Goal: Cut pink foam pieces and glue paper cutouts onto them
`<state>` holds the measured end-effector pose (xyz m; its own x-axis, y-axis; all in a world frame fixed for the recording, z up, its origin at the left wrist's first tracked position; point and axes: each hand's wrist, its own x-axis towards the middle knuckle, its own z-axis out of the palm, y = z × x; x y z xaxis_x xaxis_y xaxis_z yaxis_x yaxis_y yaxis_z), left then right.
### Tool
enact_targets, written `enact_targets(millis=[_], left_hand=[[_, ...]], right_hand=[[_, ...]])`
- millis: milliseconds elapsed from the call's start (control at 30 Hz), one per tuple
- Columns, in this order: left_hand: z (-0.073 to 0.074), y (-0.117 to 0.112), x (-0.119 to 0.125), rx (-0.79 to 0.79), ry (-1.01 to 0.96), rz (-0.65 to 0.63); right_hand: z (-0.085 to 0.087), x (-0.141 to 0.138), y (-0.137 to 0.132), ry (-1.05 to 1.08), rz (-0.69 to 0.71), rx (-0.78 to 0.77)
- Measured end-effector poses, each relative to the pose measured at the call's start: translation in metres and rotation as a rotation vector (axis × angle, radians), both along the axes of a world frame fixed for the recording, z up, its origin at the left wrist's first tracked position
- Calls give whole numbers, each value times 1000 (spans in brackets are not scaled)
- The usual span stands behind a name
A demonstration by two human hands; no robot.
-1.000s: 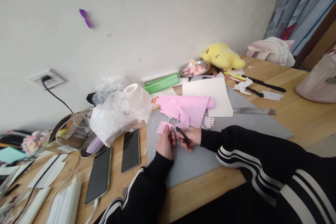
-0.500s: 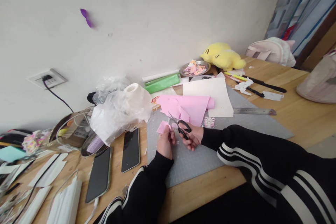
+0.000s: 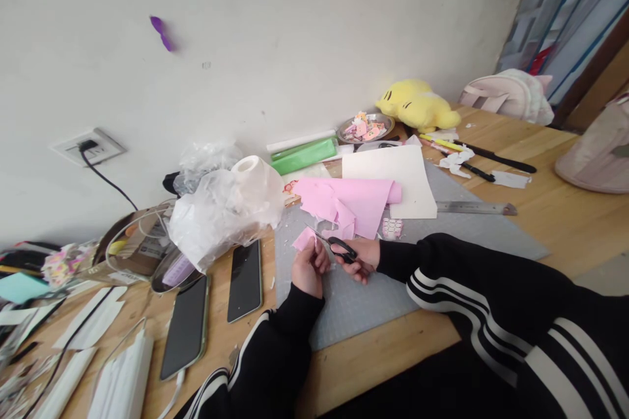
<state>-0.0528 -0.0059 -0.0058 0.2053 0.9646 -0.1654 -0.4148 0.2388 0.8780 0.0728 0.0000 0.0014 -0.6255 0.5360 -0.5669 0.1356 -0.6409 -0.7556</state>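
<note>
My left hand (image 3: 307, 269) pinches a small pink paper piece (image 3: 303, 238) above the grey cutting mat (image 3: 363, 294). My right hand (image 3: 361, 256) grips black-handled scissors (image 3: 339, 247), whose blades point left into the pink piece. Both hands sit close together at the mat's near-left part. Just behind them lies a larger pink sheet (image 3: 354, 203) with ragged cut edges, and a white sheet (image 3: 393, 180) lies behind that.
Two phones (image 3: 244, 280) (image 3: 185, 328) lie left of the mat beside a crumpled plastic bag (image 3: 221, 209). A metal ruler (image 3: 474, 208), pens (image 3: 484, 157), a yellow plush toy (image 3: 417, 107), a dish of scraps (image 3: 365, 127) and a green roll (image 3: 303, 156) stand farther back. Clutter fills the far left.
The scissors lifted and opened half a second ago, then came down and left onto the pink piece. My left hand barely moved.
</note>
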Motion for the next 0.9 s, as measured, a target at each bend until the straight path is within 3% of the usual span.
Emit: enact_targets(millis=[900], left_hand=[[4, 0, 0, -66, 51, 23]], right_hand=[[6, -2, -3, -79, -23, 34]])
